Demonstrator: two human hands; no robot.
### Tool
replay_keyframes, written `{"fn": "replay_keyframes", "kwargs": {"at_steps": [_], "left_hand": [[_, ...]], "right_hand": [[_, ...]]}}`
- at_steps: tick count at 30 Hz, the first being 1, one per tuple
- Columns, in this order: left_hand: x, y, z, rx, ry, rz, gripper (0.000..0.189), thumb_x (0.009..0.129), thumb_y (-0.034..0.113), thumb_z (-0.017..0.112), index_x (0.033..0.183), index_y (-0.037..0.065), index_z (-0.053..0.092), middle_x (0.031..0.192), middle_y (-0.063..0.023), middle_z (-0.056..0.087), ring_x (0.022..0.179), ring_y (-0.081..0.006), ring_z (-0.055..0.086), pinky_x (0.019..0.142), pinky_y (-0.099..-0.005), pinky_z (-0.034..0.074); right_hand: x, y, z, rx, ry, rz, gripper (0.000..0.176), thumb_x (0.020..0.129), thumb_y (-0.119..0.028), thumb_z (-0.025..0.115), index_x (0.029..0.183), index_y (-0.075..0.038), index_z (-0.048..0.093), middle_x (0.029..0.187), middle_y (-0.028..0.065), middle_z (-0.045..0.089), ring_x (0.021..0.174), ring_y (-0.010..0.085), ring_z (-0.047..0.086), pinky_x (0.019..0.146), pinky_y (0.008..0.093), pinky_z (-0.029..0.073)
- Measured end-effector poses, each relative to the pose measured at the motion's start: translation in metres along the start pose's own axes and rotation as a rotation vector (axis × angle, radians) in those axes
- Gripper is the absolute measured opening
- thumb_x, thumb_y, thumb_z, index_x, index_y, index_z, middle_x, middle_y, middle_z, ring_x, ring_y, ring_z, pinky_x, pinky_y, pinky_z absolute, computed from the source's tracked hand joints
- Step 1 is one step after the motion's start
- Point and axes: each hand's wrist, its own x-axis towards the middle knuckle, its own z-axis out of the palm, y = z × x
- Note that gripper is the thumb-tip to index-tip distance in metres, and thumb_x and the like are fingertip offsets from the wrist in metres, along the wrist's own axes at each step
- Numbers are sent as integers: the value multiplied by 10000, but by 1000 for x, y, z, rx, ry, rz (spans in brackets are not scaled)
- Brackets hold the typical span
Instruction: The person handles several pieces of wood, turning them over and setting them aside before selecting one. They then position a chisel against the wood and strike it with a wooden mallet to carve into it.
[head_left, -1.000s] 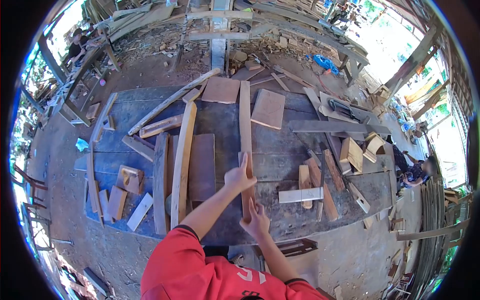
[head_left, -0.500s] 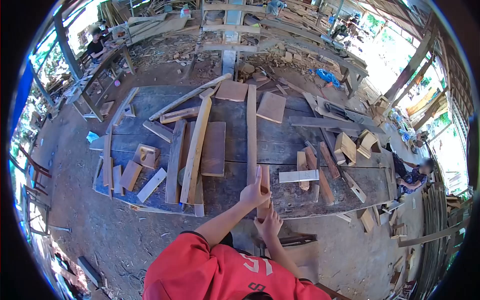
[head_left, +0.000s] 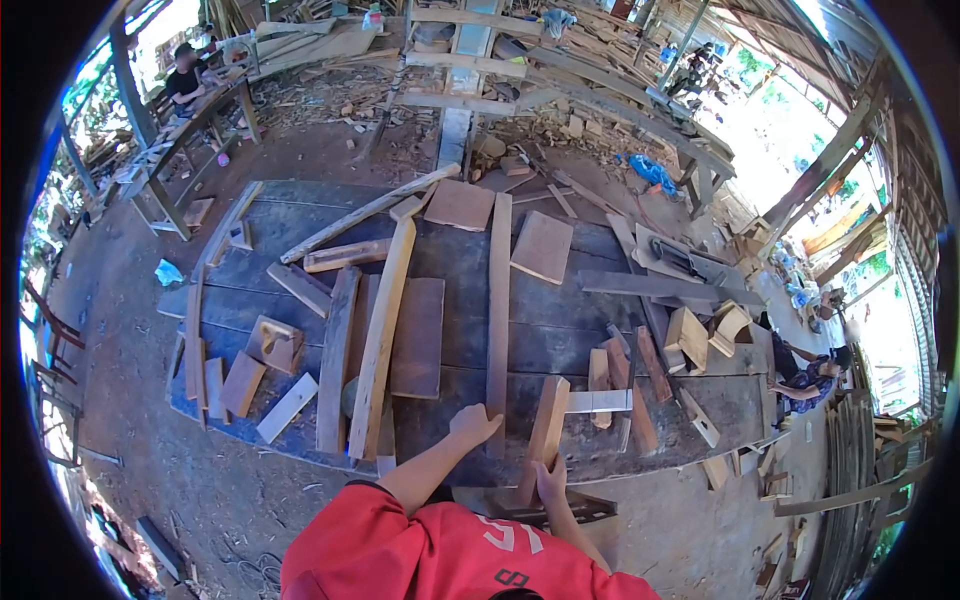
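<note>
My right hand point(head_left: 550, 482) is wrapped around the lower part of a short squared wood block point(head_left: 547, 425), which is held tilted at the near edge of the workbench point(head_left: 455, 400). My left hand point(head_left: 474, 426) is closed at the left edge of a long narrow wooden board point(head_left: 499, 300), with its fingertips over the board near its close end. That board lies lengthwise across the bench. Just right of the block is a try square with a pale, wide part point(head_left: 598, 401) and a thin dark blade.
Left of my hands lie a long light beam point(head_left: 385, 335), a wide brown board point(head_left: 418, 338) and a notched block point(head_left: 274, 344). To the right are curved-cut blocks point(head_left: 687, 338) and a dark plank point(head_left: 665, 287). A seated person point(head_left: 805, 385) is at far right, another point(head_left: 187, 82) at upper left.
My left hand has come off the short block and moved left to the long board. My right hand has shifted the block slightly right and tilted it. The view has tipped a little.
</note>
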Motion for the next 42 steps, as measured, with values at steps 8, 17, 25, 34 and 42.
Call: {"fn": "replay_keyframes", "kwargs": {"at_steps": [8,17,25,34,42], "left_hand": [[34,18,-4,143,-155,-148,558,735,523,601,919,1,674,907,-192,663,877,-333,647,760,-412,512],[30,35,-7,229,-163,-270,490,704,471,636,919,33,685,924,-154,672,873,-294,655,743,-394,518],[23,44,-14,171,-184,-400,494,675,473,649,937,56,682,925,-127,672,864,-270,656,744,-375,516],[-7,-21,13,-223,123,-320,564,737,545,594,936,17,615,891,-189,642,847,-324,627,726,-386,486],[-12,-39,55,-1199,159,-302,412,926,389,458,999,-5,550,740,-83,597,593,-168,582,567,-325,485]], "right_hand": [[37,-43,7,636,-50,100,457,736,-125,614,1134,57,485,978,96,587,876,161,566,774,268,452],[82,-28,19,686,-234,71,498,738,-99,605,1184,61,450,1042,114,566,946,174,549,829,292,441],[145,-25,16,681,-495,-4,480,735,-88,604,1161,56,438,1032,106,545,940,172,535,838,296,437],[165,-63,5,518,-534,-137,527,713,-179,629,1142,82,465,1019,134,564,945,201,545,834,308,437],[136,-20,28,642,-483,-79,538,725,-161,611,1184,63,444,1060,136,552,968,199,535,847,304,428]]}}
